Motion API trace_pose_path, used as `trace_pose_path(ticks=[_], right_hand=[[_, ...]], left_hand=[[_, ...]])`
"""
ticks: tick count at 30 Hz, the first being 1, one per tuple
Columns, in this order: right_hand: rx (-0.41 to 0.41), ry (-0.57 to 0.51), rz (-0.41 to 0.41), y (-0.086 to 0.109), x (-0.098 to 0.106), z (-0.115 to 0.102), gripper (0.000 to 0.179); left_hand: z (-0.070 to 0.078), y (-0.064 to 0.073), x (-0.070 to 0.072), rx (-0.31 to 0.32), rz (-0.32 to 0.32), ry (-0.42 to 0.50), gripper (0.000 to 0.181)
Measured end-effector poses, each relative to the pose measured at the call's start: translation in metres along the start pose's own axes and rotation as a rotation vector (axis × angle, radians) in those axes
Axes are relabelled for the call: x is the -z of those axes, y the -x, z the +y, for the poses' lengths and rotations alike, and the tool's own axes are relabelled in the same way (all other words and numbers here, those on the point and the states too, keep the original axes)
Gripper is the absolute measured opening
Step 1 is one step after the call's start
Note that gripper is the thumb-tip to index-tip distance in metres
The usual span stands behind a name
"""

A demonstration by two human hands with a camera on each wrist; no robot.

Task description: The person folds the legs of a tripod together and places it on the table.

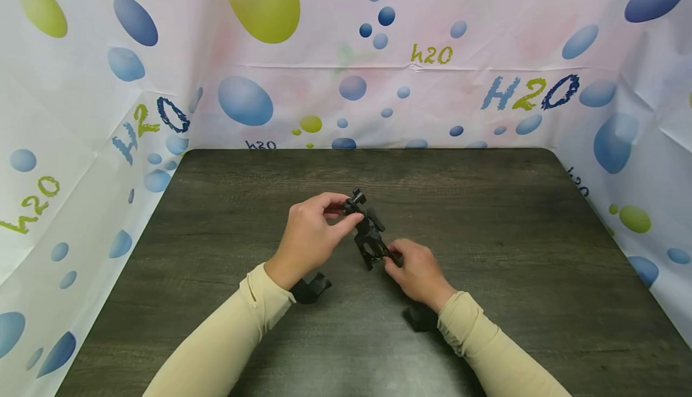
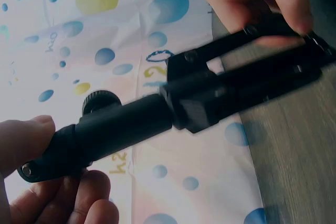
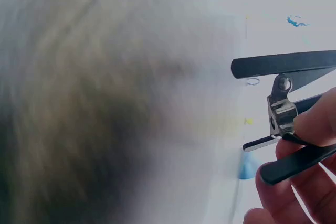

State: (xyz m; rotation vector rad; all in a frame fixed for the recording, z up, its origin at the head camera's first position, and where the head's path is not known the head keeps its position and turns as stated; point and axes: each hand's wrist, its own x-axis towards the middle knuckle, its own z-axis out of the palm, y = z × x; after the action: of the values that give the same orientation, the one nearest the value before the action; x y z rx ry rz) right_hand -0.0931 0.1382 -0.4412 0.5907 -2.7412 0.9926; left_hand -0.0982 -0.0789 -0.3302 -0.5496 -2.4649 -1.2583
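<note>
Both hands hold a small black tripod (image 1: 370, 235) above the dark table. My left hand (image 1: 310, 232) pinches its head end between thumb and fingers. In the left wrist view the tripod's round column (image 2: 131, 121) carries a ridged knob (image 2: 101, 100), and its legs spread toward the other hand. My right hand (image 1: 420, 271) grips one of the legs at the lower end. The right wrist view shows a splayed leg (image 3: 286, 62), a metal hinge bracket (image 3: 283, 114) by my thumb, and another leg (image 3: 296, 164) resting across my fingers.
A dark wood-grain table (image 1: 486, 205) lies beneath the hands. A white curtain (image 1: 324, 18) with blue and green dots and H2O lettering surrounds it at the back and sides. Black wrist-worn pieces (image 1: 312, 289) show below the hands.
</note>
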Motion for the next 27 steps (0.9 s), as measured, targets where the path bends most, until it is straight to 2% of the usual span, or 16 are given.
trace_pose_path(ticks=[5, 11, 21, 27], right_hand=[[0.012, 0.024, 0.016, 0.0, 0.011, 0.004, 0.009], [0.062, 0.048, 0.066, 0.001, 0.022, 0.01, 0.013], [0.094, 0.092, 0.105, 0.001, 0.034, 0.015, 0.019], [0.112, 0.108, 0.111, 0.002, 0.039, 0.016, 0.02]], left_hand=[[-0.006, 0.001, 0.009, 0.083, -0.021, 0.024, 0.031], [-0.017, 0.006, 0.016, 0.144, -0.071, 0.029, 0.03], [-0.035, 0.013, 0.024, 0.219, -0.194, -0.019, 0.033], [-0.046, 0.016, 0.025, 0.291, -0.275, -0.033, 0.036]])
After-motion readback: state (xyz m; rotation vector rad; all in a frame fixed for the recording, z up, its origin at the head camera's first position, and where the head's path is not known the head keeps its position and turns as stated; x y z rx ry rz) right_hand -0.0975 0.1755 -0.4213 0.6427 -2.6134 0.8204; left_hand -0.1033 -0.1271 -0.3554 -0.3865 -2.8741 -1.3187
